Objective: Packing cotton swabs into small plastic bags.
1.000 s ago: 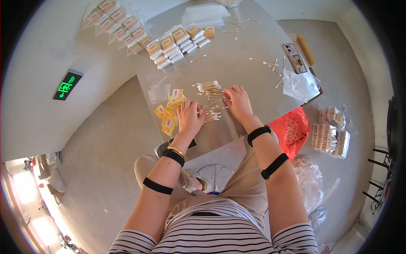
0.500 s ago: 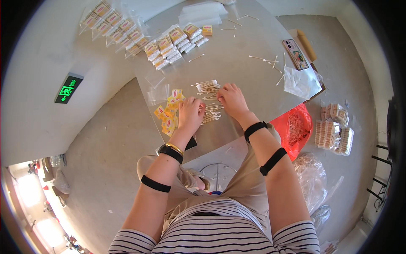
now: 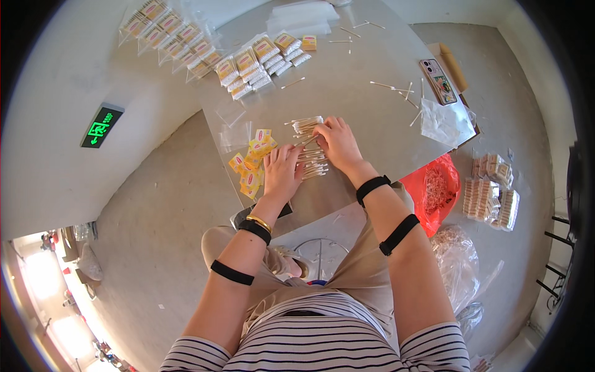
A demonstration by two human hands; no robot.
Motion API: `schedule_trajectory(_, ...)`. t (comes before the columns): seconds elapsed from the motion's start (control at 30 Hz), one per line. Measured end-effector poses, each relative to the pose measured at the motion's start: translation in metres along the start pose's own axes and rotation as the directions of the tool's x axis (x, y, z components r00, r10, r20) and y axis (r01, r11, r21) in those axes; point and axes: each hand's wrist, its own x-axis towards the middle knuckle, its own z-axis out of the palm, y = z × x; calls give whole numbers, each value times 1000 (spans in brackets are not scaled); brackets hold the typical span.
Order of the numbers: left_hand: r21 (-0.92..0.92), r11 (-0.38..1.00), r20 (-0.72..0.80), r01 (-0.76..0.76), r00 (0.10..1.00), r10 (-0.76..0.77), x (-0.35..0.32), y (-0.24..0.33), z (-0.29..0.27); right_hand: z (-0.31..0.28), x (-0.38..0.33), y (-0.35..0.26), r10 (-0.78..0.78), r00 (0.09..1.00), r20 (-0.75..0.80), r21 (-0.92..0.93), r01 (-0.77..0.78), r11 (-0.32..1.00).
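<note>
Loose cotton swabs [image 3: 314, 169] lie in small piles on the metal table between my two hands. My left hand [image 3: 284, 173] is at the left ends of the swabs, fingers curled and closed on some of them. From the right, my right hand [image 3: 339, 147] pinches swabs near the middle of the heap, its fingertips partly hiding them. Just beyond the hands, a neater bunch of cotton swabs [image 3: 304, 126] lies flat. Left of my left hand are several yellow printed cards [image 3: 251, 177], overlapping one another. Clear plastic bags [image 3: 234, 137] lie beyond those cards.
Filled swab packs [image 3: 246, 60] are stacked at the table's far left. Stray swabs [image 3: 383, 84] and a phone [image 3: 438, 81] lie farther right, near a crumpled clear bag [image 3: 440, 122]. A red bag [image 3: 439, 191] and bundled packs [image 3: 489, 197] are on the floor to the right.
My right hand has shifted slightly left over the swabs. My left hand has moved a little right and down, its fingers less bunched. The whole view has shifted slightly.
</note>
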Motion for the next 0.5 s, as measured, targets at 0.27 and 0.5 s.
schedule_trajectory(0.27, 60, 997, 1, -50, 999, 50, 10, -5, -5, 1, -1, 4, -23, 999, 23, -29, 23, 999)
schedule_trajectory(0.5, 26, 997, 16, -75, 997, 75, 10, -5, 1, -4, -3, -3, -13, 999, 36, -56, 15, 998)
